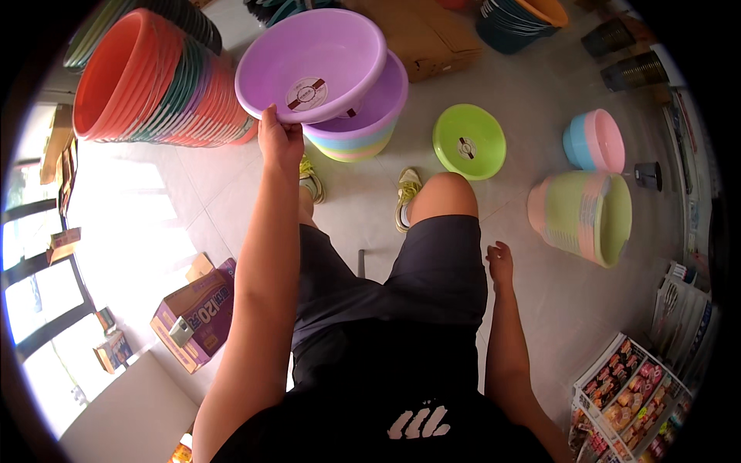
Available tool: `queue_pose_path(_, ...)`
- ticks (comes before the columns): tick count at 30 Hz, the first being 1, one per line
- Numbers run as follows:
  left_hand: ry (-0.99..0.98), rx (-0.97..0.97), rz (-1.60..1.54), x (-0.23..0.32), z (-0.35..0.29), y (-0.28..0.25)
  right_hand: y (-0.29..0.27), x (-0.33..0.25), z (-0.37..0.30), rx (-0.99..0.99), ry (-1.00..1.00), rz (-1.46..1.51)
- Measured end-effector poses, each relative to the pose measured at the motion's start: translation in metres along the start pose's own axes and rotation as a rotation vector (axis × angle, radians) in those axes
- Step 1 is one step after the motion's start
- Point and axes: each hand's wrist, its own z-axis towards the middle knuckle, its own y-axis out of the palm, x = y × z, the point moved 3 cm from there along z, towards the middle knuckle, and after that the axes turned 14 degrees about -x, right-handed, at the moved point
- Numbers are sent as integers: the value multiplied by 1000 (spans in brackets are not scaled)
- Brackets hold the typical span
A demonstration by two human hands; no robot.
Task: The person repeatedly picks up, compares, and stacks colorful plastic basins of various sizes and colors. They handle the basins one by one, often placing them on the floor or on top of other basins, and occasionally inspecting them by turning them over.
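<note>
My left hand [279, 140] is closed on the near rim of a purple basin [340, 54], with the thumb on top. This basin is tilted, and a round label sits on its inner floor. It is partly over a stack of nested basins [353, 145], purple on top with blue, yellow and other pastel rims below. To the right of the stack, a lime green basin [488, 147] rests on the floor with a round label inside. Beside my right knee hangs my right hand [501, 265], loosely curled with its fingers a little apart. Nothing shows in it.
A tall stack of coral and green buckets [166, 89] lies at the left. Pale green and pink baskets [579, 216], pink and blue buckets [602, 139] and a packaged-goods rack [617, 386] line the right. A purple carton [197, 316] is at lower left, a brown cardboard box [424, 35] at the back.
</note>
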Motion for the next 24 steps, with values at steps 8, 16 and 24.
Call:
queue_pose_path(8, -40, -34, 135, -45, 3, -5, 72, 152, -9, -337, 171, 346)
queue_pose_path(16, -183, -35, 402, -48, -7, 8, 85, 107, 68, -360, -1, 173)
queue_pose_path(24, -434, 190, 919, -54, -21, -41, 76, -23, 166, -339, 91, -335)
